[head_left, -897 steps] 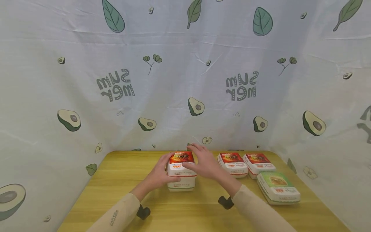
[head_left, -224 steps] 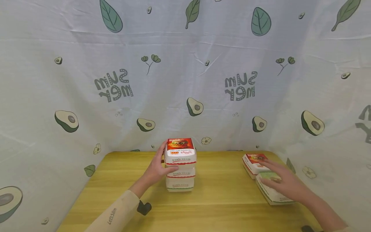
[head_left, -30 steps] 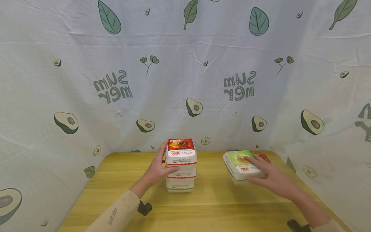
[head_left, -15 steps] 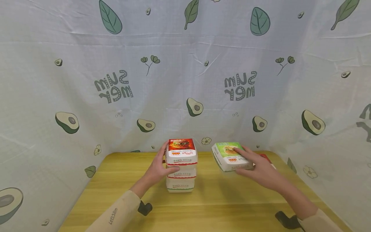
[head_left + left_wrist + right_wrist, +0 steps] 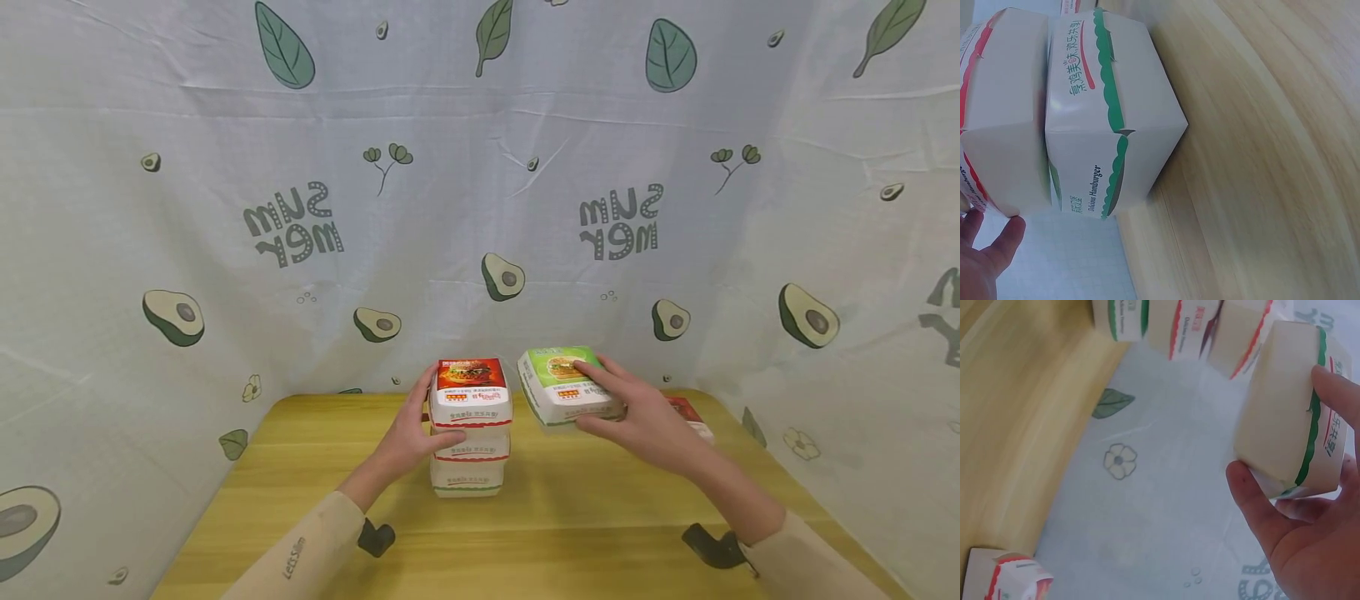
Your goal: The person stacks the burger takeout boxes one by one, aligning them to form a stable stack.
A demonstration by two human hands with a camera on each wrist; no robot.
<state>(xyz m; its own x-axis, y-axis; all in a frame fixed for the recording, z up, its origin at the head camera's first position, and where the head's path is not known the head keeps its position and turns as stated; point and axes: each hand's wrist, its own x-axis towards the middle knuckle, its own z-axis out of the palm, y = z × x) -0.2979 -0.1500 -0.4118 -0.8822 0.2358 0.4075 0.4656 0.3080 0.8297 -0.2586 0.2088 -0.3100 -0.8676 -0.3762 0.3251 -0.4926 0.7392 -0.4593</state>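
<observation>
While your half-curled right fingers grip the green-topped box just right of the stack, your half-curled left fingers hold that stack.

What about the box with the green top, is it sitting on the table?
No, the right hand holds the green-topped box up in the air, above the table.

Pale avocado-print cloth behind and beside a yellowish wood-grain tabletop
</observation>
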